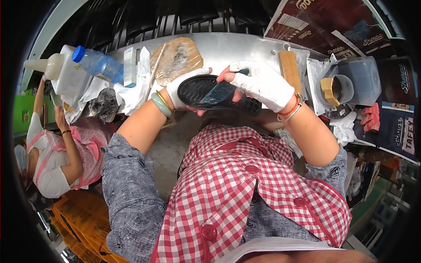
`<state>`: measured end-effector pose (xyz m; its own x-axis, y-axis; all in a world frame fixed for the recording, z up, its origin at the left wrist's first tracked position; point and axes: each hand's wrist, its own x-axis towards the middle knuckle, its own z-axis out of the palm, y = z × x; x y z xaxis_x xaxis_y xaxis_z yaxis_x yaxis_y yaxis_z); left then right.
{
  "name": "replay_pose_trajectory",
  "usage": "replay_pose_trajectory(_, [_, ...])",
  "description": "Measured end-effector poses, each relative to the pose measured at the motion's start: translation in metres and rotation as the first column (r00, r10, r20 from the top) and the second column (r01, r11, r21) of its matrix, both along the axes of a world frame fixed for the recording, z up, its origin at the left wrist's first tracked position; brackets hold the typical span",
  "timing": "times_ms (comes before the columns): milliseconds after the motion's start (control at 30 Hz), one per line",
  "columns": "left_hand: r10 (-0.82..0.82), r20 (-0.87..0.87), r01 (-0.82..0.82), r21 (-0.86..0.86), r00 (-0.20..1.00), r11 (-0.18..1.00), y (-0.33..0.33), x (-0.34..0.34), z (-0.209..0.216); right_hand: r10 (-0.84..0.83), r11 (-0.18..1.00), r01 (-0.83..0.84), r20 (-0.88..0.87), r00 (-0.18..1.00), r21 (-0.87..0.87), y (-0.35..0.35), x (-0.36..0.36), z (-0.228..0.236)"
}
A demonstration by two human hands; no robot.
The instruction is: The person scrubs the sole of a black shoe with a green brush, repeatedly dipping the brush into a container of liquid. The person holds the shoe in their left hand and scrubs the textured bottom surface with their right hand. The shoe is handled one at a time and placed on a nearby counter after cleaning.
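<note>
A black shoe sole, with wavy and small-block tread facing up, is held level over the near edge of the workbench. My left hand, in a white fingerless glove, is closed around its left end, fingers underneath. Over the sole's right half is my right hand, gloved the same way. Its thumb and fingers close on a thin dark teal piece that slants across the sole's middle. Whether this piece is loose or attached to the sole, I cannot tell. Other right-hand fingers touch the sole's edge.
A tape-wrapped brown pad lies beyond my left hand. Farther left are a blue-capped bottle and white jug. A wooden block and clear plastic tub stand right. Another person works at the left.
</note>
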<state>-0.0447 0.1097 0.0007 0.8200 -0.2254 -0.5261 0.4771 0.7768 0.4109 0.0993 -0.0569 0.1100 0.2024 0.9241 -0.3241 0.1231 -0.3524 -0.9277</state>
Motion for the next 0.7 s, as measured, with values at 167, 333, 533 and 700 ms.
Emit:
replay_pose_trajectory(167, [0.055, -0.171, -0.064, -0.049, 0.984, 0.997, -0.001, 0.005, 0.019, 0.034, 0.999, -0.033, 0.027, 0.999, -0.011, 0.002, 0.01, -0.008])
replay_pose_trajectory(333, [0.006, -0.141, -0.001, 0.036, 0.99, 0.999, 0.01, 0.005, 0.017, 0.072, 0.997, -0.071, -0.012, 0.997, 0.029, 0.002, 0.014, -0.006])
replay_pose_trajectory(533, [0.009, -0.183, 0.029, 0.203, 0.983, 0.979, 0.011, 0.008, 0.011, 0.039, 0.997, -0.039, -0.007, 0.999, -0.062, -0.002, 0.025, -0.01])
replay_pose_trajectory(700, [-0.102, -0.168, 0.104, 0.005, 0.981, 0.995, 0.015, 0.009, 0.012, 0.039, 0.996, -0.037, 0.026, 0.999, -0.083, -0.023, 0.033, 0.0])
